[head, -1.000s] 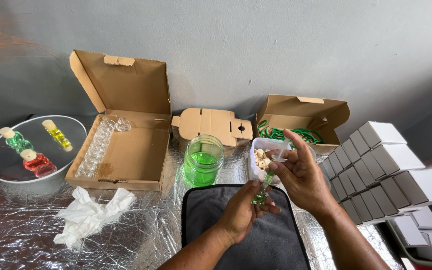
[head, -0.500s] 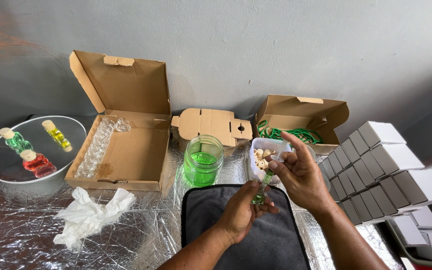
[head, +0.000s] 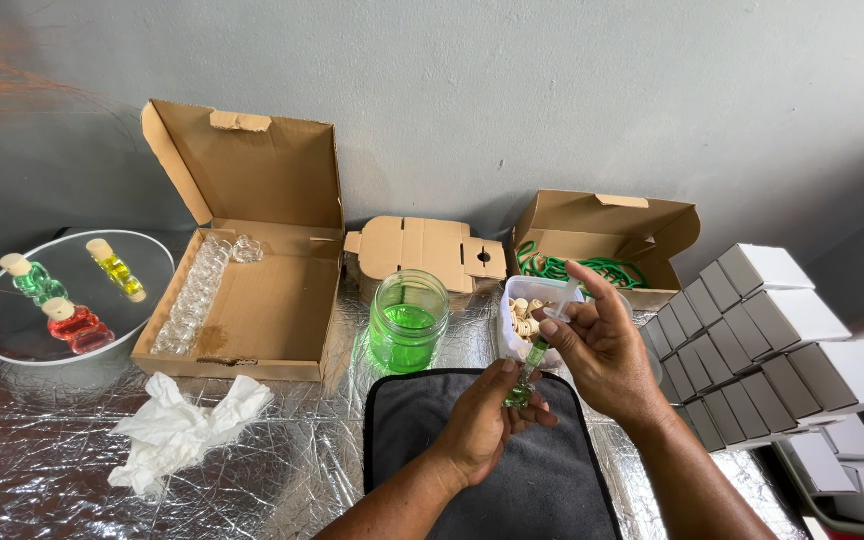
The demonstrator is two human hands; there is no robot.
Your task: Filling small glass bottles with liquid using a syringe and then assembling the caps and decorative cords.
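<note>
The right hand (head: 607,355) now sits a little lower and closer to the left than a second ago, its forefinger stretched up and its thumb and other fingers pinched around a slim clear plastic syringe tinted green (head: 542,345). The syringe tip now points straight down into the small glass bottle holding green liquid (head: 520,393), which the left hand (head: 482,420) grips in a closed fist above the black padded cloth mat (head: 422,470); judging from that, liquid is going into the bottle.

At twelve o'clock from the hands stands a translucent plastic tub of pale cork stoppers (head: 527,315). At eleven o'clock is a ribbed glass jar part full of bright green liquid (head: 408,322). Beyond it lies a flat die-cut brown cardboard blank (head: 422,248). At ten o'clock an open corrugated cardboard box (head: 252,290) holds a row of empty clear glass bottles (head: 192,300). At one o'clock another open cardboard box contains coiled green cord (head: 562,268). At three o'clock small white card cartons (head: 782,340) are stacked in slanting rows. Far out at nine o'clock a round glossy mirror tray (head: 12,340) carries three corked bottles, green, yellow and red. A crumpled white tissue (head: 182,430) lies at eight o'clock on the crinkled silver foil table cover (head: 72,480).
</note>
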